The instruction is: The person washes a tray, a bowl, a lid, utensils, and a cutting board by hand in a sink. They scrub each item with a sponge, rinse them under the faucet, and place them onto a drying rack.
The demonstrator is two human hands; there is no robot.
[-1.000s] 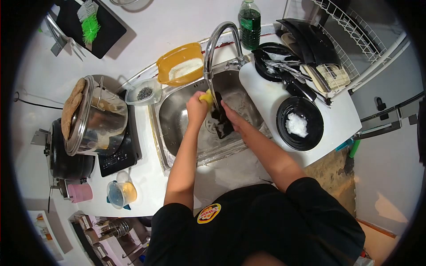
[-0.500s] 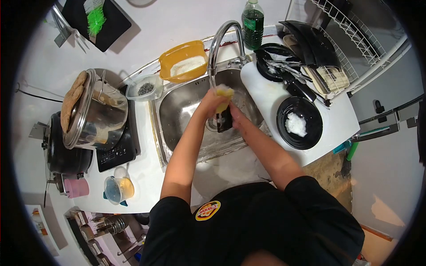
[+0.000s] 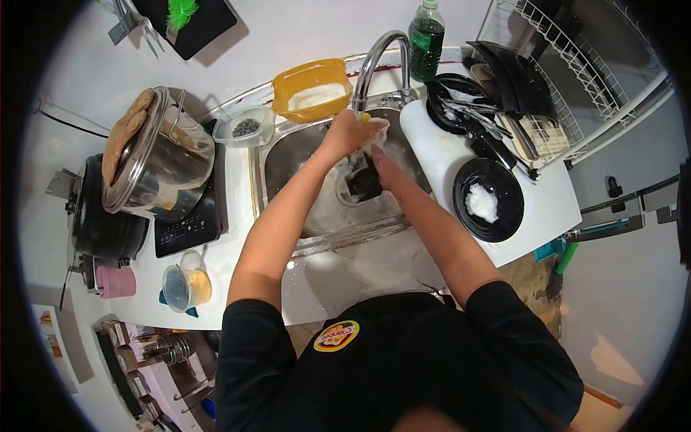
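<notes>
Over the sink (image 3: 277, 169), my left hand (image 3: 350, 135) is closed around a yellow sponge (image 3: 365, 117), mostly hidden by the fingers, with white suds (image 3: 380, 132) beside it. My right hand (image 3: 385, 170) grips a dark, glossy object (image 3: 363, 181) from its right side. Its exact kind is not clear, and foam or water shows at its upper left. Both hands are close together beneath the chrome faucet (image 3: 365, 72), the left one just under the spout.
Left of the sink stand a clear tub with a scouring pad (image 3: 245, 128) and a steel pot (image 3: 176, 158). Behind is a yellow basin (image 3: 288, 86). On the right are a black bowl with suds (image 3: 489, 200), black dishes with cutlery (image 3: 471, 111), a green bottle (image 3: 427, 47) and a wire rack (image 3: 568, 79).
My left hand has moved up toward the faucet with the sponge, now more covered by its fingers. The dark object in my right hand has tilted and sits slightly higher. The camera view has shifted.
</notes>
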